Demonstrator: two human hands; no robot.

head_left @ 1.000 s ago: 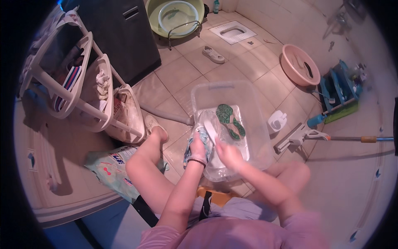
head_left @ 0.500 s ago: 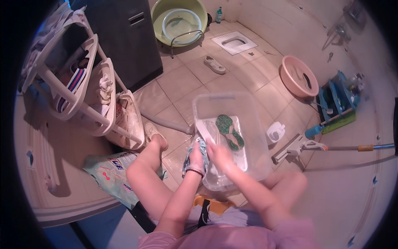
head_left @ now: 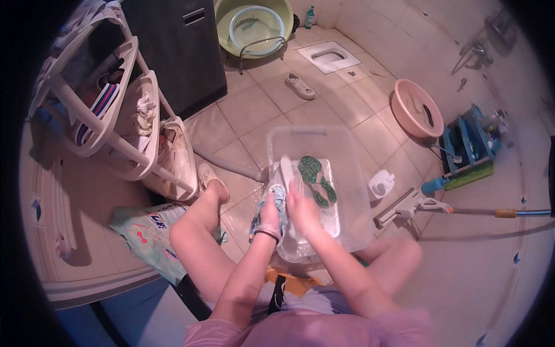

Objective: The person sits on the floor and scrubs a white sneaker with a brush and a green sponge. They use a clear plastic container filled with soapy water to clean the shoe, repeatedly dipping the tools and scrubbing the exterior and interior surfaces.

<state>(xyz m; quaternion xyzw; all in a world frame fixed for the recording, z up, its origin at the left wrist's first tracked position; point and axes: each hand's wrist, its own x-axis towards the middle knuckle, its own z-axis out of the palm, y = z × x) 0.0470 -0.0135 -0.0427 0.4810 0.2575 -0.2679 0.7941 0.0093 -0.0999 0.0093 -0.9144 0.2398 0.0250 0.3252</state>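
A pale shoe (head_left: 286, 169) with a white sole is held up over the near left part of a clear plastic tub (head_left: 352, 173). My left hand (head_left: 269, 214) is closed on it, along with a blue patterned piece (head_left: 279, 199) that may be cloth or part of the shoe. My right hand (head_left: 304, 215) is curled against the shoe's right side. It is blurred, and whatever its fingers hold is hidden. Inside the tub, right of my hands, a green patterned shoe sole (head_left: 317, 180) faces up.
A shelf rack (head_left: 147, 133) and a bag (head_left: 150, 234) stand left. Ahead are a white shoe (head_left: 299, 87), a squat toilet (head_left: 329, 56) and green basin (head_left: 254, 55). To the right sit a pink basin (head_left: 417, 110), white jug (head_left: 381, 185), mop (head_left: 404, 207) and blue caddy (head_left: 469, 141). A grey hose (head_left: 228, 165) crosses the floor.
The shoe has tipped more upright between my hands, and my right hand has shifted slightly along its side. The view has moved a little. The green sole stays in the tub.
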